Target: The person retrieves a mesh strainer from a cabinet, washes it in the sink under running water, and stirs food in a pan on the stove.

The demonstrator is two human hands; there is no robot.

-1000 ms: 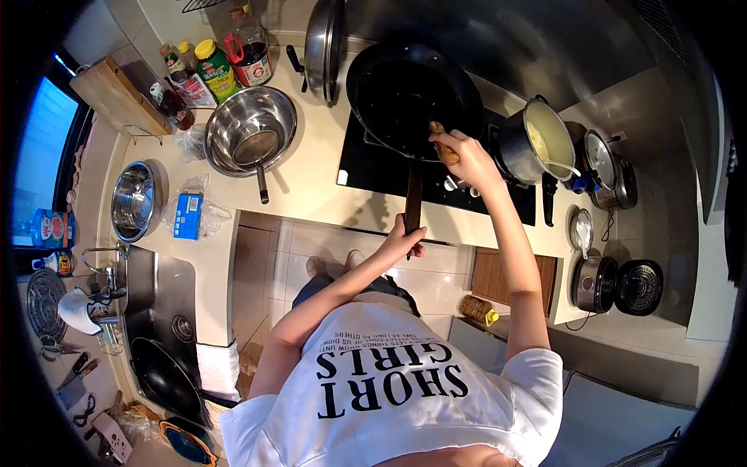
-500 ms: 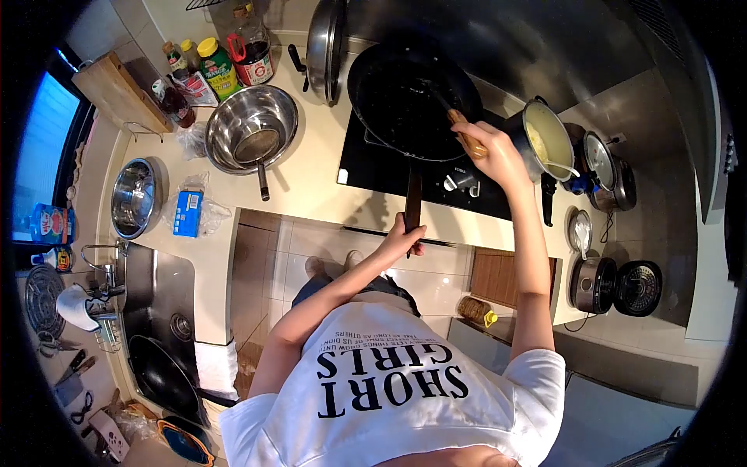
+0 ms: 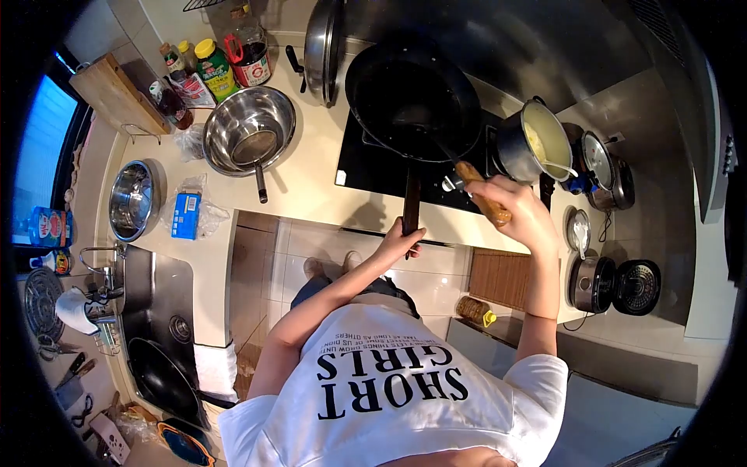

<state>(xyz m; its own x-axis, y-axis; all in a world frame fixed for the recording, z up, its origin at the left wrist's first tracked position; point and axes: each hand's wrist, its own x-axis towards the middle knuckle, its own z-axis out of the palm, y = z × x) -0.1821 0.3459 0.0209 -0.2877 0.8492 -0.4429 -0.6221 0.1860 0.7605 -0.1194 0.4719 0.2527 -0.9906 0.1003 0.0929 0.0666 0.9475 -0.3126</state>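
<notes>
A black wok [image 3: 412, 97] stands on the dark cooktop [image 3: 354, 159], its long handle pointing toward me. My left hand [image 3: 402, 239] is wrapped round the end of that handle. In my right hand [image 3: 517, 208] is the wooden handle of a utensil [image 3: 484, 196], whose dark shaft runs into the near right part of the wok. The utensil's working end is hard to make out against the dark pan. Just right of the wok, a pot [image 3: 542, 140] holds pale yellow contents and a ladle.
A steel bowl with a strainer [image 3: 253, 144] rests on the counter left of the cooktop. Beyond it are bottles [image 3: 214, 70], a smaller bowl [image 3: 132, 201] and a blue box [image 3: 186, 215]. A large lid [image 3: 320, 54] leans upright beside the wok. The sink [image 3: 167, 292] is at left.
My right hand has moved toward me and slightly right, drawing the utensil back to the wok's near side. My left hand stays on the wok handle.
</notes>
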